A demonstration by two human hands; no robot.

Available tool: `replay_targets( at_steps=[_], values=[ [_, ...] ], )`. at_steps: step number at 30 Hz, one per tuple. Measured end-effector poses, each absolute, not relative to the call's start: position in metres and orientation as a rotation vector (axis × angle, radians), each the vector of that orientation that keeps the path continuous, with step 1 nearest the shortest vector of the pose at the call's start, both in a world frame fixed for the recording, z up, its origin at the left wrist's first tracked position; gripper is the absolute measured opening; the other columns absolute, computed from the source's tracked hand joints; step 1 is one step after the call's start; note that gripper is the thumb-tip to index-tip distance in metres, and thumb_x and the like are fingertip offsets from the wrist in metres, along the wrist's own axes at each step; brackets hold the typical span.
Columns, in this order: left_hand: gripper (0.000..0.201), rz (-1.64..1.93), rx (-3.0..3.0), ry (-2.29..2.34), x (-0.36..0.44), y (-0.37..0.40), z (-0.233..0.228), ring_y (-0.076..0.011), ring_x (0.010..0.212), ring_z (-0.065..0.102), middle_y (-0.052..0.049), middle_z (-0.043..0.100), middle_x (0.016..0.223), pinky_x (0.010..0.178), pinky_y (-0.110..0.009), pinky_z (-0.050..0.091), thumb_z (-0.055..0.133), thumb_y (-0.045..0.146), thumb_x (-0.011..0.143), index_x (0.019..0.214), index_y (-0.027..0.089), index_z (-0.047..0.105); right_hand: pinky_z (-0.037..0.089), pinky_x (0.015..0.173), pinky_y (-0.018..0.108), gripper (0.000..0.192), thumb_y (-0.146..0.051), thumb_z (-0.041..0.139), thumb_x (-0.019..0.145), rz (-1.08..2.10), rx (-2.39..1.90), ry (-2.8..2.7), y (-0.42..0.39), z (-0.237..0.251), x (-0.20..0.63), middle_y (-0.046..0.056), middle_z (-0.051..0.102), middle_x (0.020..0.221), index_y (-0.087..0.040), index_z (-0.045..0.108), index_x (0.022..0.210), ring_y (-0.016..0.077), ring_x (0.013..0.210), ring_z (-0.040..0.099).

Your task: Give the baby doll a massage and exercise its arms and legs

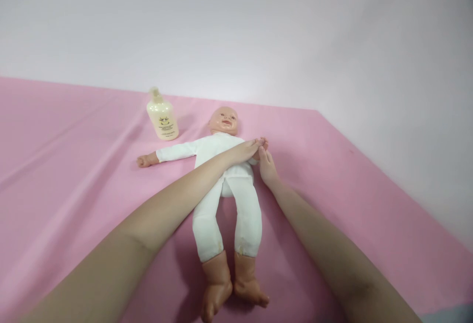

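Observation:
A baby doll (225,200) in a white suit lies on its back on a pink sheet (74,165), head away from me, bare feet towards me. My left hand (247,149) reaches across the doll's chest to the doll's hand on the right side and its fingers rest on it. My right hand (266,168) comes up from the right and touches the same small hand from below. Both sets of fingers meet around that doll hand, which is mostly hidden. The doll's other arm (166,153) lies stretched out to the left.
A cream lotion bottle (162,116) with a cap stands on the sheet just left of the doll's head. A pale wall rises behind the sheet, and the sheet's right edge runs diagonally towards me.

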State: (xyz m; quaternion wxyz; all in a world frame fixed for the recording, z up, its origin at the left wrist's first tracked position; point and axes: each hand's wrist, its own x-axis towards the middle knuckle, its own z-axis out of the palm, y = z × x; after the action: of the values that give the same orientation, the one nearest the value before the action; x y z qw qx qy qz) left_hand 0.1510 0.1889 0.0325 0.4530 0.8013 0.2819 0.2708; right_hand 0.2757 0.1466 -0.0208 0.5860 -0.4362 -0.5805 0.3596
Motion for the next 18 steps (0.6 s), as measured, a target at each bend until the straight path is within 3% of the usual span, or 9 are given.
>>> replay_targets(
  at_steps=[18],
  values=[
    [0.057,0.646,1.969,0.707,0.1490,0.1831,0.0398,-0.0182,0.098,0.057,-0.007,0.065,0.103,0.093,-0.030,0.040,0.021,0.055,0.095,0.109,0.014,0.058,0.028,0.116,0.039,0.058,-0.062,0.042,0.088,0.848,-1.014,-1.361,0.1455,-0.0212,0.2760,0.003,0.051,0.138,-0.024,0.051,0.131,0.0191,0.132,0.043]
  ],
)
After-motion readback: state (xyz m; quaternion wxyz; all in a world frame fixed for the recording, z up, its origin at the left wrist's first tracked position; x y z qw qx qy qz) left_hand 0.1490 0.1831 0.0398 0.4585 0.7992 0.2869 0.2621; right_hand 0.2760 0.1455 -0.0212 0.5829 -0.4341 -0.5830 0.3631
